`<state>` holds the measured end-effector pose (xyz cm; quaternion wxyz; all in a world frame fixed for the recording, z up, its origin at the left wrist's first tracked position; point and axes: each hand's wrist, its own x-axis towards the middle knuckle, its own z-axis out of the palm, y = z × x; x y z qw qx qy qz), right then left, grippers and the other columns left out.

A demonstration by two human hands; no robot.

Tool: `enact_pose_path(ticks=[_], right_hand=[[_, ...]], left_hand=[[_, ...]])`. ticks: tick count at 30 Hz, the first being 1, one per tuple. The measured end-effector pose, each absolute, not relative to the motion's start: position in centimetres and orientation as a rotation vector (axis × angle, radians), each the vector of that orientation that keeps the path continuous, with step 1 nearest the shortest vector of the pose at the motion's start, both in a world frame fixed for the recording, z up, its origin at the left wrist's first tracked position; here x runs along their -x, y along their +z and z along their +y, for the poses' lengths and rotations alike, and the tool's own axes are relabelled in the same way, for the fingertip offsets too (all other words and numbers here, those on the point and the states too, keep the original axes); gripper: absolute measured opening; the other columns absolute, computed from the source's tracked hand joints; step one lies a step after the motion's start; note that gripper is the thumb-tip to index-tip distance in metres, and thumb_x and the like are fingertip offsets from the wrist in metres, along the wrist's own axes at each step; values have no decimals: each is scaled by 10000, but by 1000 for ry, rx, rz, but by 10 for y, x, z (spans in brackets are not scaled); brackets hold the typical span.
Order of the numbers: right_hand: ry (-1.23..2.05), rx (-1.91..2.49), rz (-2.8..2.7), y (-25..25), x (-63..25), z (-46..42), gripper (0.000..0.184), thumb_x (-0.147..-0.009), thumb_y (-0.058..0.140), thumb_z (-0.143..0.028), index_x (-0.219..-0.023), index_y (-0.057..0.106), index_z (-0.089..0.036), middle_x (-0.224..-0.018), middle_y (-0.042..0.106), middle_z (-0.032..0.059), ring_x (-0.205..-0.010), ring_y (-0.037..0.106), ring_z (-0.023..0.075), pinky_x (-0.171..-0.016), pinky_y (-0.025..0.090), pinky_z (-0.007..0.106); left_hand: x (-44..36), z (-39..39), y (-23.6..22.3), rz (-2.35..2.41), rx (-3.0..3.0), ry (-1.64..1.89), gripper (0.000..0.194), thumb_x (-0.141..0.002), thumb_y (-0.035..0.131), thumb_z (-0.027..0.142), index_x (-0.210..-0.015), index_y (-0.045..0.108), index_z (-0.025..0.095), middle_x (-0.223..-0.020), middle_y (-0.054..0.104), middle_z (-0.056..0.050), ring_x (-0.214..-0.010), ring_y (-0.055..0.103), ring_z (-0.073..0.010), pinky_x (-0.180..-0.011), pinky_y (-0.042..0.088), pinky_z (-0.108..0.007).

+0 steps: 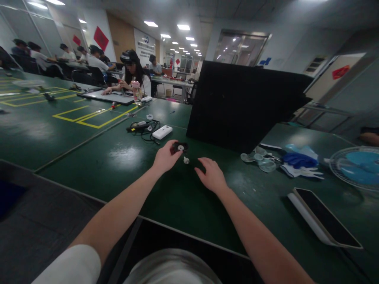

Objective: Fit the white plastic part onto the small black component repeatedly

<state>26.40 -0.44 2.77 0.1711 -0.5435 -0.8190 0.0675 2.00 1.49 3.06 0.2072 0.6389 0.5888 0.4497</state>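
Observation:
My left hand (pixel 167 156) is closed on a small dark part with a white disc (pixel 180 148) in its middle, held just above the green table (pixel 177 213). Its exact kind is too small to make out. Right below it is a small white piece (pixel 186 160); whether it rests on the table or hangs from the dark part, I cannot tell. To the right, my right hand (pixel 211 173) has nothing in it, with thumb and fingers apart, the fingertips pointing toward the white piece.
Beyond my left hand lie a white box-shaped device (pixel 162 132) and black cables (pixel 142 128). A large black panel (pixel 237 106) stands ahead. On the right are gloves (pixel 299 161), a blue fan (pixel 358 165) and a phone (pixel 325 217). A co-worker (pixel 134 75) sits across the table.

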Motion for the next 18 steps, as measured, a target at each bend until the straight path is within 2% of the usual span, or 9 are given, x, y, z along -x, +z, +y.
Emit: enact_pose_path(ticks=[5, 7, 10, 13, 18], right_hand=[[86, 1449, -2520, 28, -223, 23, 577, -941, 576, -370, -1492, 449, -257, -1600, 341, 111, -1409, 371, 358, -1093, 383, 532], [114, 1462, -2579, 29, -206, 35, 539, -925, 593, -353, -1448, 510, -254, -1545, 429, 128, -1359, 431, 373, -1048, 424, 542], [205, 1533, -2624, 30, -194, 44, 368, -920, 589, -299, -1276, 656, -239, -1251, 665, 138, -1123, 611, 327, -879, 532, 461], [227, 1587, -2564, 28, -209, 40, 385, -910, 619, -328, -1274, 635, -202, -1091, 709, 139, -914, 670, 275, -731, 559, 397], [398, 1627, -2286, 17, -275, 20, 450, -859, 684, -481, -1214, 650, -206, -1075, 724, 88, -929, 683, 238, -811, 560, 388]], left_hand=[[-14, 31, 21, 1723, -1604, 1364, 473, -882, 651, 366, -1321, 540, 232, -1058, 733, -57, -914, 698, -198, -849, 539, -332], [-14, 33, 18, 1741, -1574, 1352, 475, -889, 642, 364, -1329, 533, 220, -1070, 732, -66, -929, 699, -200, -852, 537, -330], [-17, 31, 16, 1757, -1586, 1287, 483, -889, 640, 368, -1335, 527, 223, -1081, 733, -69, -922, 702, -206, -846, 541, -337], [-24, 24, 15, 1743, -1658, 1184, 470, -883, 647, 382, -1319, 540, 243, -1069, 738, -60, -899, 704, -214, -846, 544, -351], [-38, 8, 12, 1557, -1857, 992, 478, -883, 646, 388, -1332, 537, 264, -1091, 737, -52, -908, 707, -225, -819, 550, -344]])
